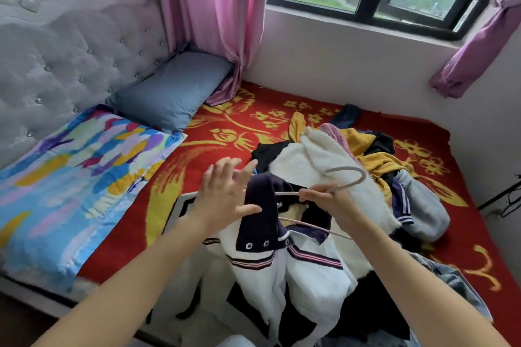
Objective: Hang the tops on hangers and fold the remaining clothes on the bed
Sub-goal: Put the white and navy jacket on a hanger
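Right hand: clenched round the neck of the hanger, just under the hook, holding it up over the bed.
Left hand: released, fingers straight and spread, at the navy collar; thumb seemingly on the cloth, though contact is hard to confirm from this angle.
Top: white with striped trim, draped on the hanger, body hanging down toward the wearer of the camera.
Hanger axis: bar running left to right, dipping a little to the right; hook pointing up and right, away from the left hand.
Deciding relation: collar bunched over the bar's left end, directly right of the left hand; left hand nearer that end, right hand at the middle.
Judged step: seating the shoulders on the bar; collar probably needs drawing out leftward.
Pile of clothes: white fleecy, yellow, grey and dark pieces heaped just behind and right of the hook; a likely snag if the hanger swings that way.
Under the top: a flat white-edged thing on the bed, not identifiable.
Farther off: blue pillow, patterned pillow and pink curtain, well apart from the work.
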`<state>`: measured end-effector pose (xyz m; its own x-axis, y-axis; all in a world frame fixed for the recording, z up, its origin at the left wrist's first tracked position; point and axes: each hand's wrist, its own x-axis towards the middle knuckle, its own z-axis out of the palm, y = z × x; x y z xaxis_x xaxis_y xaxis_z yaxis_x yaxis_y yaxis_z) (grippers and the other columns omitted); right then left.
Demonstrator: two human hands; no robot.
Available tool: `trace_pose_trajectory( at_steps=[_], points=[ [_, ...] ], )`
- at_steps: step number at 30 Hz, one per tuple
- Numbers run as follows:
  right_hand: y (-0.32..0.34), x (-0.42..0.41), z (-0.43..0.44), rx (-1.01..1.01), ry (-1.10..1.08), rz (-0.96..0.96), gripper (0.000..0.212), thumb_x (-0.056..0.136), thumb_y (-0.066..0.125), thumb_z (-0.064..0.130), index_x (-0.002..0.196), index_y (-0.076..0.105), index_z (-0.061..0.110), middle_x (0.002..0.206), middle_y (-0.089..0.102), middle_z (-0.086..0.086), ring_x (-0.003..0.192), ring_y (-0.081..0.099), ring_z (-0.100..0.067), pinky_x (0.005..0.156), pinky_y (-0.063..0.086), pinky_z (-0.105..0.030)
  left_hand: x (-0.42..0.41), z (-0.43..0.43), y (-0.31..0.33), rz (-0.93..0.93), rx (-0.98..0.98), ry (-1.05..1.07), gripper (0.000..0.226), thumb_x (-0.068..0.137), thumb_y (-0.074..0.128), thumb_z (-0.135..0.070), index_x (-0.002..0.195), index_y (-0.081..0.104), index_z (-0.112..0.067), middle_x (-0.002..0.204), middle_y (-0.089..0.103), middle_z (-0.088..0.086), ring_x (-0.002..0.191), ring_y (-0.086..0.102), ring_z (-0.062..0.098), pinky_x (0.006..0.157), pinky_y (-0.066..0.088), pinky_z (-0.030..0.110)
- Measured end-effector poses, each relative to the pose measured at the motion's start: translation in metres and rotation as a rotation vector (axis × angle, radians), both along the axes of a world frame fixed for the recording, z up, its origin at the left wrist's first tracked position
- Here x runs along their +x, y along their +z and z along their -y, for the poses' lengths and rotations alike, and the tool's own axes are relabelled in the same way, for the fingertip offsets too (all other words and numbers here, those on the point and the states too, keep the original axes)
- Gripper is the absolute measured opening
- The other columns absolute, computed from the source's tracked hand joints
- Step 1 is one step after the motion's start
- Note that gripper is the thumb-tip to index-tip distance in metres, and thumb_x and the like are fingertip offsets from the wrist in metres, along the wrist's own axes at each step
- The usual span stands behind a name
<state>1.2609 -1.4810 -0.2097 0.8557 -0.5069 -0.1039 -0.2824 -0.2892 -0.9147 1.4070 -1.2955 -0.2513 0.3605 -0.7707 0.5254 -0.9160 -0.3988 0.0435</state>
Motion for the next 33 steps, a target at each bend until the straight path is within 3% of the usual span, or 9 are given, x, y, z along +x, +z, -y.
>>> trace_pose_trajectory(
  at_steps=[3,6,10,16,20,24,28,30,33],
  points=[
    [-0.001,-0.002,0.003,0.069,-0.012,0.018,0.022,0.085,0.062,0.004,0.065,0.066,0.009,0.032,0.042,0.009,0.033,0.036,-0.001,0.041,0.025,-0.011,-0.002,-0.013,-0.005,0.003,0.074,0.025,0.049,0.078,0.046,-0.054,0.096,0.068,-0.014,0.066,0.061,0.000,0.056,0.058,0.020,0.047,0.044,0.028],
    [0.003,0.002,0.008,0.116,0.004,0.058,0.025,0.088,0.059,0.005,0.065,0.068,0.005,0.035,0.034,0.010,0.035,0.027,-0.002,0.040,0.020,-0.011,0.002,-0.014,-0.003,-0.051,-0.045,-0.069,0.032,0.081,0.044,-0.040,0.082,0.063,-0.014,0.061,0.056,-0.002,0.052,0.056,0.017,0.046,0.039,0.022],
    [0.015,0.010,0.005,0.027,0.046,0.245,0.018,0.081,0.061,0.013,0.064,0.065,0.008,0.037,0.039,0.009,0.035,0.032,-0.002,0.042,0.023,-0.009,0.002,-0.013,0.001,-0.126,-0.162,-0.153,0.022,0.083,0.050,-0.030,0.099,0.047,-0.017,0.071,0.063,0.002,0.063,0.062,0.019,0.056,0.048,0.027],
    [0.021,0.018,-0.025,-0.067,0.083,0.384,0.019,0.078,0.059,0.039,0.074,0.054,0.021,0.046,0.050,0.009,0.043,0.045,-0.005,0.048,0.034,-0.021,-0.005,-0.007,0.028,-0.180,-0.247,-0.230,0.056,0.079,0.066,-0.021,0.128,0.041,-0.009,0.073,0.064,0.004,0.063,0.061,0.018,0.057,0.048,0.025],
    [0.046,0.013,-0.001,-0.660,0.264,0.151,0.032,0.078,0.057,0.055,0.089,0.061,0.026,0.102,0.055,0.015,0.093,0.047,-0.005,0.085,0.036,-0.029,0.010,-0.014,0.028,-0.282,-0.231,-0.218,0.042,0.085,0.049,-0.027,0.127,0.042,-0.022,0.070,0.058,0.006,0.067,0.052,0.013,0.059,0.047,0.031],
    [0.038,-0.014,0.045,-0.970,-0.230,0.494,0.050,0.088,0.048,0.052,0.112,0.058,0.009,0.108,0.062,-0.012,0.103,0.049,-0.020,0.088,0.039,-0.039,0.022,-0.030,0.030,-0.470,-0.307,-0.136,0.040,0.084,0.053,-0.027,0.124,0.049,-0.028,0.084,0.066,0.011,0.081,0.053,0.011,0.074,0.044,0.028],
    [-0.016,-0.029,0.087,-0.319,-0.842,0.218,0.040,0.075,0.044,0.040,0.096,0.057,0.010,0.102,0.060,-0.016,0.100,0.052,-0.032,0.090,0.042,-0.044,0.023,-0.032,0.043,-0.502,-0.404,-0.093,0.037,0.084,0.060,-0.008,0.120,0.061,-0.005,0.105,0.065,0.006,0.098,0.053,0.012,0.086,0.034,0.000],
    [-0.039,-0.026,0.088,-0.077,-0.822,0.051,0.031,0.074,0.044,0.041,0.088,0.054,0.015,0.091,0.057,-0.010,0.093,0.051,-0.031,0.083,0.041,-0.040,0.021,-0.032,0.049,-0.499,-0.413,-0.087,0.038,0.082,0.064,0.004,0.119,0.062,-0.002,0.106,0.060,-0.001,0.100,0.052,0.012,0.086,0.031,-0.004],
    [-0.036,-0.011,0.081,0.397,-0.799,0.139,0.033,0.098,0.036,0.038,0.100,0.055,0.011,0.096,0.056,-0.010,0.089,0.052,-0.026,0.086,0.040,-0.041,0.022,-0.031,0.056,-0.520,-0.420,-0.089,0.041,0.080,0.065,0.007,0.119,0.062,-0.005,0.104,0.059,-0.007,0.099,0.053,0.011,0.085,0.030,-0.005]
  ],
)
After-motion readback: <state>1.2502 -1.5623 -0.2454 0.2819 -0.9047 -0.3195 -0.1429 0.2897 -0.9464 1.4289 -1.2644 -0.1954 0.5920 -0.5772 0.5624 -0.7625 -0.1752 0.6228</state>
